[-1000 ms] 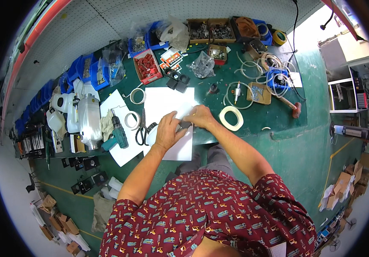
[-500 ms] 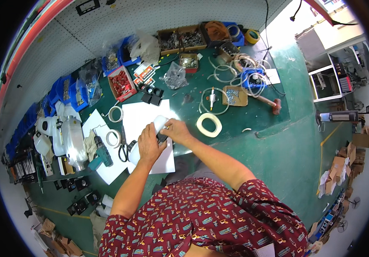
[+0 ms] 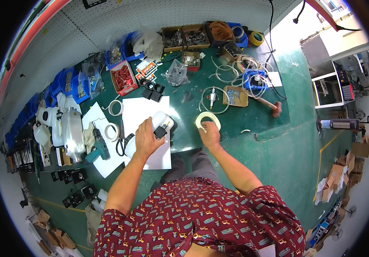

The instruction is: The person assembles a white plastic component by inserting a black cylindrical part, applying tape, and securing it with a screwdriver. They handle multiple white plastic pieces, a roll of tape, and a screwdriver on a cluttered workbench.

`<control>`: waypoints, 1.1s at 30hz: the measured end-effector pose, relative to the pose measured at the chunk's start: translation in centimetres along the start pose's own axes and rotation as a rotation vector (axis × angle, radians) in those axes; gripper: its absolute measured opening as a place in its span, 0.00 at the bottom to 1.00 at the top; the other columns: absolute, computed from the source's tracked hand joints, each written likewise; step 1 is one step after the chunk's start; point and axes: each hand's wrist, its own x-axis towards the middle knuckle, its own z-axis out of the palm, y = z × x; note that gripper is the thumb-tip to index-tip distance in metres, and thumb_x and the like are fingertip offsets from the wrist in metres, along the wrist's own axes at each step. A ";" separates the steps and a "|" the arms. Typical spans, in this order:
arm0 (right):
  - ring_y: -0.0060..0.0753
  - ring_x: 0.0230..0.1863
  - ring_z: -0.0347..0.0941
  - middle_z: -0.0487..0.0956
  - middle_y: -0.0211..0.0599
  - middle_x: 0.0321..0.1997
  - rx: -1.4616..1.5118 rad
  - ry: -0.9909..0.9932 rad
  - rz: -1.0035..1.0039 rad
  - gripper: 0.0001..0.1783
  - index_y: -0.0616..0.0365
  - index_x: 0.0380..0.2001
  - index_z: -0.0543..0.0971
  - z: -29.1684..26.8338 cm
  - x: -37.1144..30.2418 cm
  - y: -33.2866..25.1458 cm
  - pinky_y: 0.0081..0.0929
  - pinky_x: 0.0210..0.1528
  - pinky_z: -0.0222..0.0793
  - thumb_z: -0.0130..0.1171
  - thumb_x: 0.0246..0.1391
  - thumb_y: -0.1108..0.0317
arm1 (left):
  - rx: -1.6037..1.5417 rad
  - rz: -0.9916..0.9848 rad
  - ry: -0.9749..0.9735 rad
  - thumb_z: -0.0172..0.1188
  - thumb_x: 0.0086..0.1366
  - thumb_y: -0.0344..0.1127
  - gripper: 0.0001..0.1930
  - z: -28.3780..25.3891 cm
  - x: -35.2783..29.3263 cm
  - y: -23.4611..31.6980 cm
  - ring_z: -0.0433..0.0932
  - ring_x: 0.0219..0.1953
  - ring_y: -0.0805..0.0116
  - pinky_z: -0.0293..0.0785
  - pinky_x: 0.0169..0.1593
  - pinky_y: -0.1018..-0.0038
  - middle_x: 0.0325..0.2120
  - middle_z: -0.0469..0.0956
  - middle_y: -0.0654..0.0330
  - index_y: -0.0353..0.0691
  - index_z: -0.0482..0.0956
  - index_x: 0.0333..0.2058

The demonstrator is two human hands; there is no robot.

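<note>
My left hand [image 3: 146, 139] presses down on a white plastic housing [image 3: 158, 121] with a small black part on it, lying on a white paper sheet [image 3: 143, 112] on the green bench. My right hand [image 3: 210, 133] reaches to the right and rests on a cream roll of tape [image 3: 207, 117], fingers inside its ring. Black-handled scissors [image 3: 120, 144] lie just left of my left hand.
A green cordless drill [image 3: 99, 144] and white jugs [image 3: 69, 128] sit to the left. Clear hoses [image 3: 212, 99], a hammer [image 3: 272, 107], a red parts tray [image 3: 123, 78] and bins of small hardware line the back. The bench edge [image 3: 218, 145] runs below my hands.
My right hand left the white housing and moved right onto the tape roll. My left hand stays on the housing. The view has shifted slightly.
</note>
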 end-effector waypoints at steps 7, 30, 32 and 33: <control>0.52 0.58 0.72 0.79 0.43 0.52 -0.227 -0.118 -0.073 0.26 0.54 0.51 0.79 -0.7 1.4 -1.0 0.50 0.62 0.65 0.74 0.49 0.62 | 0.018 0.105 -0.093 0.75 0.48 0.45 0.51 -0.8 0.1 0.0 0.70 0.65 0.45 0.61 0.70 0.47 0.62 0.72 0.42 0.32 0.62 0.69; 0.48 0.63 0.70 0.76 0.39 0.59 -0.019 -0.657 -1.039 0.26 0.53 0.42 0.81 1.8 7.3 -14.6 0.49 0.60 0.65 0.81 0.38 0.63 | -0.135 0.072 0.269 0.75 0.56 0.38 0.32 -0.6 -5.7 3.5 0.76 0.57 0.46 0.63 0.66 0.46 0.52 0.78 0.50 0.39 0.74 0.58; 0.49 0.60 0.71 0.76 0.38 0.56 -0.045 -0.669 -1.072 0.26 0.53 0.41 0.81 1.6 7.8 -14.7 0.49 0.58 0.65 0.81 0.38 0.62 | -0.306 0.025 0.173 0.72 0.59 0.38 0.21 1.5 -7.9 3.8 0.78 0.51 0.46 0.69 0.61 0.50 0.46 0.80 0.51 0.38 0.79 0.48; 0.49 0.58 0.71 0.76 0.38 0.55 -0.051 -0.677 -1.093 0.26 0.53 0.41 0.81 1.7 8.0 -15.0 0.49 0.57 0.65 0.81 0.37 0.62 | -0.364 0.005 0.107 0.71 0.60 0.37 0.17 2.0 -8.5 4.9 0.79 0.48 0.46 0.71 0.58 0.52 0.43 0.81 0.51 0.38 0.79 0.45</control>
